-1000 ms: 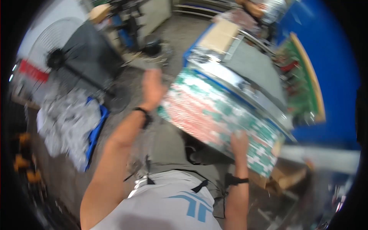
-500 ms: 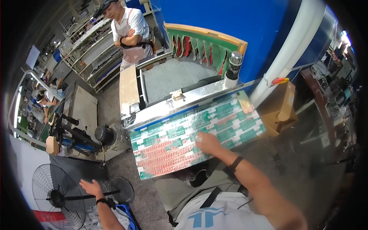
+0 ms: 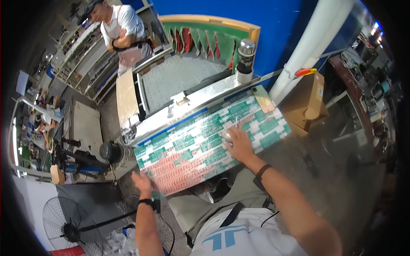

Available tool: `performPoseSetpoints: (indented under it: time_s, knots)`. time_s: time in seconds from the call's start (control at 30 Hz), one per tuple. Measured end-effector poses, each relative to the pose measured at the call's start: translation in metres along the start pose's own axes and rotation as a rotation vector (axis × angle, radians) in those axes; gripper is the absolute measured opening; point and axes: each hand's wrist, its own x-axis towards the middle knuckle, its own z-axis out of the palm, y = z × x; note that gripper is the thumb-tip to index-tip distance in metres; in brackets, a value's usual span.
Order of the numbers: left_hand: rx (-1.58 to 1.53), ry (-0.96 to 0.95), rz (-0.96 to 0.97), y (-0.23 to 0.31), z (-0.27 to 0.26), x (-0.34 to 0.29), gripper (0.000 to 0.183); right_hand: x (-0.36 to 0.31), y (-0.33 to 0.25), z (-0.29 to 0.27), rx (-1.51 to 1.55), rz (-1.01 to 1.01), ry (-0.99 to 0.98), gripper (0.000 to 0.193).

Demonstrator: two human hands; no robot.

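Green, red and white printed sheet (image 3: 192,149) spread flat on the steel-edged table (image 3: 200,91), phone (image 3: 263,99) laid on its far right corner. Pinned near the right end by the right hand (image 3: 239,143), palm flat, fingers splayed, grasping nothing; neared at the near left corner by the left hand (image 3: 143,182), open but blurred, contact impossible to tell. Seemed a steadying step, calling next for a sure hold on that corner.

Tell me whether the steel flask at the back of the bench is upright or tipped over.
Upright. The steel flask stands on its base on the bench's metal ledge, cap on top.
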Motion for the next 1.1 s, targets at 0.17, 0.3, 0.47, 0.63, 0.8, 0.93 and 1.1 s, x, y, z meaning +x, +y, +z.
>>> performPoseSetpoints:
  time_s: [0.17, 0.3, 0.47, 0.63, 0.8, 0.93, 1.1]
  knots:
    - [0.141, -0.060, -0.109, 0.103, 0.015, -0.036, 0.070, -0.005, 0.013, -0.010, -0.036, 0.087, -0.007, 0.058]
    - [0.210, 0.016, -0.165, 0.096, 0.008, -0.044, 0.067, 0.005, 0.004, -0.005, -0.010, 0.080, -0.059, 0.057]
    - [0.156, 0.075, -0.163, 0.106, -0.018, -0.045, 0.052, 0.013, -0.002, 0.008, 0.044, 0.078, -0.067, 0.059]
    - [0.245, 0.073, -0.066, 0.150, 0.036, -0.057, 0.047, -0.009, 0.025, -0.024, -0.153, 0.132, -0.050, 0.065]
    - [0.124, 0.027, -0.138, 0.119, -0.008, -0.046, 0.061, 0.000, 0.012, 0.010, -0.038, 0.081, -0.063, 0.065]
    - [0.177, 0.085, -0.171, 0.106, -0.001, -0.048, 0.066, 0.008, 0.003, 0.004, -0.051, 0.124, -0.060, 0.064]
    - [0.180, -0.042, -0.192, 0.110, 0.007, -0.046, 0.072, 0.010, 0.008, -0.009, -0.051, 0.124, -0.071, 0.060]
